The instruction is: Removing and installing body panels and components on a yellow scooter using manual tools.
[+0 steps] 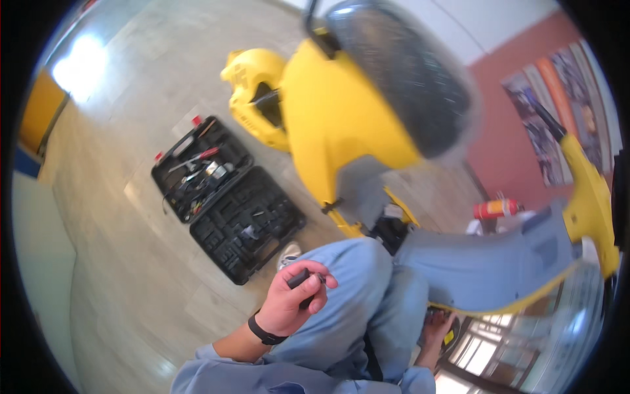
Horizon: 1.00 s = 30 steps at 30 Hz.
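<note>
My left hand is closed round a small black object, above my bent knee. My right hand is low at the lower edge of the yellow scooter's grey-blue footboard, beside a dark part with a yellow label; its fingers are curled, and what they grip is hard to make out. The scooter's yellow rear body rises ahead, with a dark seat under clear plastic.
An open black toolbox with tools lies on the floor at left. Behind it sits a loose yellow moulded part. A red fire extinguisher and pictures are at the right wall. The scooter's front column stands far right.
</note>
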### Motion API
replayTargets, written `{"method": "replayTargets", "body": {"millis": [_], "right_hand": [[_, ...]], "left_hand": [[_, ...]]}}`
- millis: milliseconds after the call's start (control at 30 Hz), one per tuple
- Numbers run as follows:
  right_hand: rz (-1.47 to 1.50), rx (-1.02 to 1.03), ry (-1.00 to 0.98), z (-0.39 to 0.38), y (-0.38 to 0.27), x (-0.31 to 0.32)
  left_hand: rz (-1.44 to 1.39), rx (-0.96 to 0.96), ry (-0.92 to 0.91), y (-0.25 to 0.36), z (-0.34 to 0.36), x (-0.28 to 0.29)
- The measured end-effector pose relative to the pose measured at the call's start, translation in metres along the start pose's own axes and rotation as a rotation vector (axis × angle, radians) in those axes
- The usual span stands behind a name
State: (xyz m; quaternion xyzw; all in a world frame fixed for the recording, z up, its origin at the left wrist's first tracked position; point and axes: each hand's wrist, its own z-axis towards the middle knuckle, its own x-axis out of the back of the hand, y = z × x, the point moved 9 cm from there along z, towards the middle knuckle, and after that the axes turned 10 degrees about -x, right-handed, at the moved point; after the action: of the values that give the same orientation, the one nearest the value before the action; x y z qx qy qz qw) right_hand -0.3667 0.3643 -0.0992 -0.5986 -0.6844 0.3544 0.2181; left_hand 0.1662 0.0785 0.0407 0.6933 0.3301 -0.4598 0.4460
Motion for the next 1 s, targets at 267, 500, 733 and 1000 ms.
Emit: {"method": "replayTargets", "body": {"millis": [267, 500, 733, 1000], "right_hand": [[-0.216, 0.787, -0.058, -0.159, -0.058, -0.096], [-0.391, 0.967, -0.832, -0.345, -0.099, -0.211], [-0.520, 1.224, -0.498, -0.359, -0.127, -0.147], [-0.442, 1.215, -0.160, -0.326, -0.124, -0.066]], "left_hand": [[-0.169, 0.446, -0.165, -0.086, -0.023, -0.099], [-0.010, 0.729, -0.150, -0.180, -0.035, -0.153], [0.216, 0.801, -0.428, -0.248, -0.060, -0.204], [0.511, 0.861, -0.481, -0.311, -0.086, -0.190]]}}
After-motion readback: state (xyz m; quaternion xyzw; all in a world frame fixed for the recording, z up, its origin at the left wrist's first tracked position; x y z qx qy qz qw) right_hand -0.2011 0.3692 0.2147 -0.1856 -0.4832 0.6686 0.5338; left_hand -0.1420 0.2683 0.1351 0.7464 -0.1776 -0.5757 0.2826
